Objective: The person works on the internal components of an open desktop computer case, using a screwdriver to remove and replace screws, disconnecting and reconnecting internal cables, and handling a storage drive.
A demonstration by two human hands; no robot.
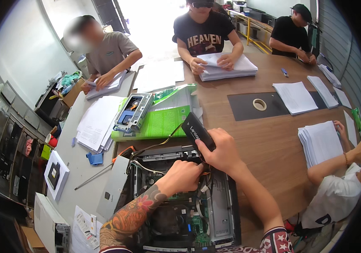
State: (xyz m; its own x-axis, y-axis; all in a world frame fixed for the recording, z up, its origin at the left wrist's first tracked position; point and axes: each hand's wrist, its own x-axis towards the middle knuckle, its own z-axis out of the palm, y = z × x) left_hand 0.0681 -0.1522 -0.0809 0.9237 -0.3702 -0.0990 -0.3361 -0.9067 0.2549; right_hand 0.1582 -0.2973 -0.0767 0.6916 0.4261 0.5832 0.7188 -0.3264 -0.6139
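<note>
An opened desktop computer case (176,219), with green boards and wire bundles, lies before me. My right hand (220,149) grips a small black rectangular drive (193,128) above the case's back right, with dark cables running by it. My left hand (184,177), on a tattooed forearm, reaches into the case just below the drive, fingers curled near colored wires (205,170); what they hold is hidden. Left of the case lie a metal panel (115,189) and a long screwdriver with an orange handle (124,152).
A metal drive cage (133,111) rests on green paper-ream wrappers (159,126). Paper stacks (92,126), blue plastic pieces (95,158) and a tape roll (259,104) lie around the tables. Several people work with paper around them, one close at right (332,194).
</note>
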